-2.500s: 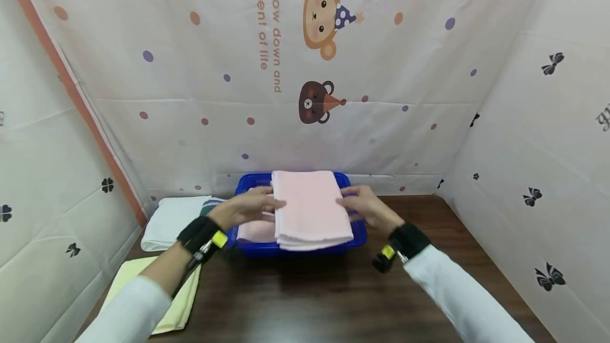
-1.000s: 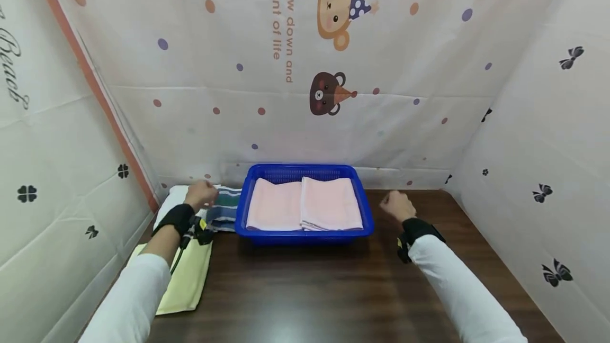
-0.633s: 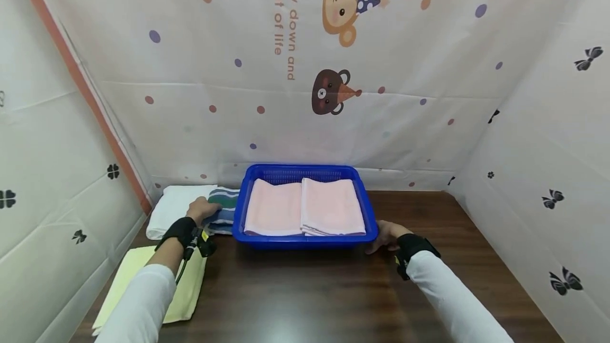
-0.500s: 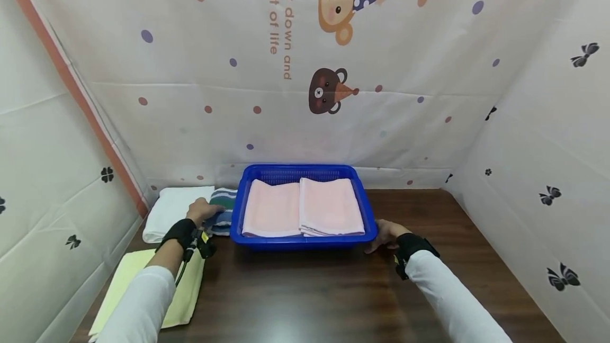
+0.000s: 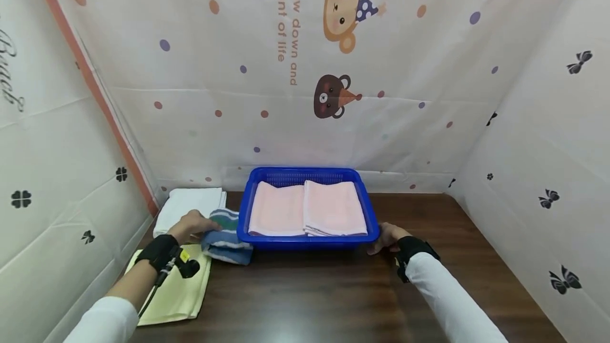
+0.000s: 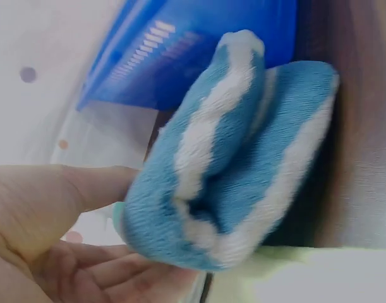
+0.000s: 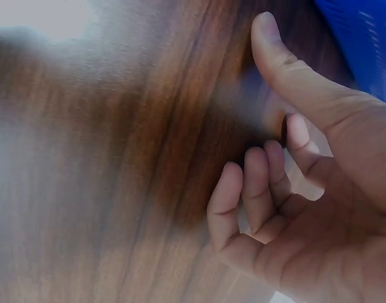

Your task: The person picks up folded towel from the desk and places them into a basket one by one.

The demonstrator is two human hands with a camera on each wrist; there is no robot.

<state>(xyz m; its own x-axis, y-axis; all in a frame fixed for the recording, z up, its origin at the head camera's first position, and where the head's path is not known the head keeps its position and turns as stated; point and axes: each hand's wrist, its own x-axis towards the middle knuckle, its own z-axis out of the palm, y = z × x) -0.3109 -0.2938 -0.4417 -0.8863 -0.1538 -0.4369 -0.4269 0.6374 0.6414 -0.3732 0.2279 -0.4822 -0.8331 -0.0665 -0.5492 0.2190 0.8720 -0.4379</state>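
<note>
In the head view my left hand (image 5: 194, 224) pinches one end of a folded blue, green and white striped towel (image 5: 226, 242). The left wrist view shows the thumb on one face of this towel (image 6: 243, 170) and the other fingers behind it. The towel's far end lies against the near left corner of the blue basket (image 5: 305, 241). Two folded pink towels (image 5: 278, 210) lie side by side in the basket. Beside the basket's right corner is my right hand (image 5: 387, 237). Its fingers (image 7: 256, 183) are loosely curled around nothing in the right wrist view.
A folded white towel (image 5: 190, 205) lies at the back left. Nearer on the left, a yellow towel (image 5: 183, 295) lies partly under the left wrist. The dark wooden table (image 5: 305, 300) is bounded by printed white sheets at the back and sides.
The right-hand pink towel was set down in the basket and released. My left hand then moved to the striped towel, gripped it and pulled it nearer. My right hand came to the basket's right corner.
</note>
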